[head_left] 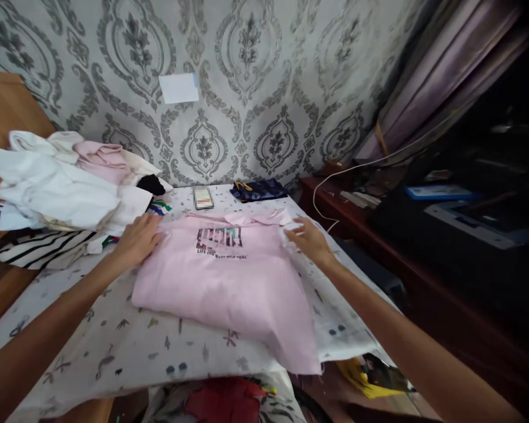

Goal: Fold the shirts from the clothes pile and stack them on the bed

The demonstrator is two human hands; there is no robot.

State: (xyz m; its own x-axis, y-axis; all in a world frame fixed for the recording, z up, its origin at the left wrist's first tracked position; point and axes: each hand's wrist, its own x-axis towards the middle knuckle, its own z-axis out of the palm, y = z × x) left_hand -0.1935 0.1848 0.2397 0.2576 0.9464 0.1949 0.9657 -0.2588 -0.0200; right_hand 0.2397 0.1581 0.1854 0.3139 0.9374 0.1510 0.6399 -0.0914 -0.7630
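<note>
A pink T-shirt [229, 288] with a dark printed graphic lies spread on the patterned bed sheet, its lower right corner reaching over the near edge. At its upper left edge, my left hand [139, 239] has its fingers closed over the fabric. My right hand [309, 239] is at the upper right edge, thumb and fingers pinched on the cloth there. The far edge of the T-shirt is loosely rumpled between the two hands.
Piled clothes [66, 182], mostly white, sit at the left by a wooden headboard [13, 100]. Near the wall lie a folded dark blue garment [260, 190] and a phone-like rectangular object [203, 198]. A white cable [357, 167] crosses the dark red furniture [405, 276] on the right.
</note>
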